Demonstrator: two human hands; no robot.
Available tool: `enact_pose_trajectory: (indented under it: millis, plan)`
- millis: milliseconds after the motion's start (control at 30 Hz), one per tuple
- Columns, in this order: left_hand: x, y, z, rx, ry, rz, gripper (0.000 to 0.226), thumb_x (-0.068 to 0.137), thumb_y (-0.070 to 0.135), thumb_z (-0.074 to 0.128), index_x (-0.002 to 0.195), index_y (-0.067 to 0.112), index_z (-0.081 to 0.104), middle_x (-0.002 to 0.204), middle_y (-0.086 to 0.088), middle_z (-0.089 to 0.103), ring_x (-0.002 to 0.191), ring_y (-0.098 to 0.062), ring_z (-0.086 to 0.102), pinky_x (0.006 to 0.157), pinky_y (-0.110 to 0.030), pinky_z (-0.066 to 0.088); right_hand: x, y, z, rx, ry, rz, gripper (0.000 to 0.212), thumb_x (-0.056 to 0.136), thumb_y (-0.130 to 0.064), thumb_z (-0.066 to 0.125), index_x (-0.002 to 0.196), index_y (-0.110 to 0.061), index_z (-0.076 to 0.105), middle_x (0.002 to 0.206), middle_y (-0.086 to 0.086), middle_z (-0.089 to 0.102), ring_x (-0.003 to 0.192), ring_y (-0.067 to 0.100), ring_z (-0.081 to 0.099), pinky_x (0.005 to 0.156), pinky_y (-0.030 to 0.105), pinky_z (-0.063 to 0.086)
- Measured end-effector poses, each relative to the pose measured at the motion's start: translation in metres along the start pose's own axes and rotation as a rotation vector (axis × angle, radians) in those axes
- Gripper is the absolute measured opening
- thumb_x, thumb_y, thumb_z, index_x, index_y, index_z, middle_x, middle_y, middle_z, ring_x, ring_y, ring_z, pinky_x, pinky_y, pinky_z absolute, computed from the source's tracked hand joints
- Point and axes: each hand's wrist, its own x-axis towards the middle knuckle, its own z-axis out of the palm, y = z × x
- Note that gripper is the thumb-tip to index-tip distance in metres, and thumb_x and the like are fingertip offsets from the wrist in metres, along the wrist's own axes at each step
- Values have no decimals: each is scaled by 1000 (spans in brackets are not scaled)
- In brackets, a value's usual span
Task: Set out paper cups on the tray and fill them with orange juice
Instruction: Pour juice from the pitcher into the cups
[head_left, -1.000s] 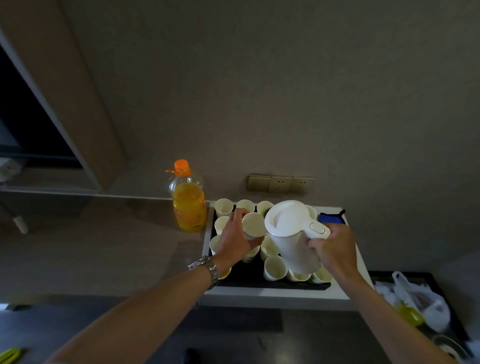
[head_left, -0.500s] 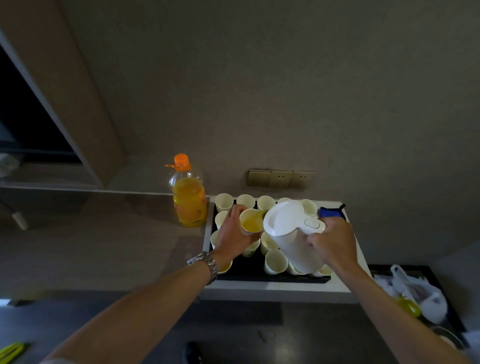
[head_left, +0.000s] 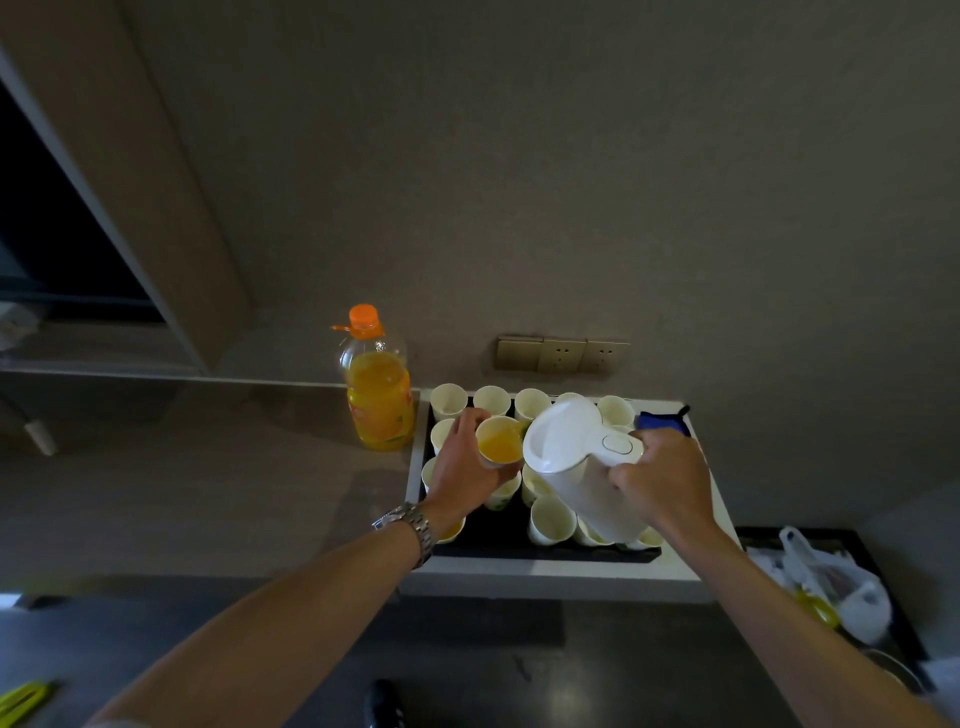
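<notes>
My left hand (head_left: 465, 467) grips a paper cup (head_left: 500, 442) holding orange juice, lifted above the black tray (head_left: 509, 543). My right hand (head_left: 662, 480) holds a white jug (head_left: 576, 457) by its handle, tilted left with its spout at the cup's rim. Several white paper cups (head_left: 550, 519) stand on the tray; those in the back row (head_left: 491, 400) look empty. One cup under my left wrist (head_left: 451, 531) shows juice. An orange juice bottle (head_left: 379, 384) with an orange cap stands left of the tray.
The tray rests on a white stand (head_left: 561, 577) against the wall, below wall sockets (head_left: 561, 354). A blue object (head_left: 662, 422) lies at the tray's back right. A white plastic bag (head_left: 826, 582) sits on a dark tray to the right.
The held cup was empty a second ago and now holds orange juice. The jug has tilted further left toward it. Both hands shifted slightly as the view moved.
</notes>
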Motion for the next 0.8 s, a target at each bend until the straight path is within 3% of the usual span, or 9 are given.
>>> enact_pose_trajectory:
  millis: [167, 300, 467, 600, 667, 800]
  plan:
    - [-6, 5, -8, 31, 11, -10, 78, 69, 45, 94, 129, 26, 48, 121, 13, 61, 101, -6, 59, 70, -9, 41, -2, -1, -1, -17, -5, -18, 19, 71, -16, 82, 77, -20, 65, 80, -1, 68, 81, 19, 63, 64, 41, 60]
    - [-10, 5, -10, 18, 11, -28, 76, 69, 40, 95, 127, 28, 48, 115, 18, 55, 101, -6, 57, 69, -10, 39, -3, -1, 1, -16, -5, -24, 17, 70, -16, 82, 81, -17, 69, 80, -1, 68, 80, 19, 64, 63, 40, 59]
    - [-13, 3, -10, 17, 16, -45, 76, 68, 40, 96, 127, 28, 48, 117, 14, 60, 102, -7, 60, 72, -11, 41, -2, -1, 5, -4, -2, -18, 16, 70, -16, 81, 77, -17, 67, 75, -3, 65, 77, 18, 62, 55, 28, 50]
    - [-13, 0, -8, 15, 15, -49, 78, 68, 41, 96, 129, 26, 49, 122, 9, 63, 106, -11, 62, 76, -17, 46, -2, -2, 7, 11, -12, -11, 14, 68, -14, 80, 74, -17, 67, 71, -5, 64, 74, 16, 61, 53, 30, 51]
    - [-13, 1, -9, 10, 14, -49, 78, 69, 39, 95, 130, 25, 48, 122, 9, 61, 107, -11, 61, 77, -18, 45, -1, -1, 7, 41, -18, 11, 13, 68, -13, 79, 74, -17, 68, 72, -4, 66, 74, 17, 62, 57, 37, 56]
    - [-14, 2, -10, 1, 0, -46, 76, 71, 34, 95, 131, 22, 49, 114, 15, 55, 104, -8, 58, 72, -9, 38, 1, 2, 8, 154, -34, 70, 15, 64, -9, 79, 72, -16, 68, 74, 0, 67, 75, 19, 62, 59, 40, 55]
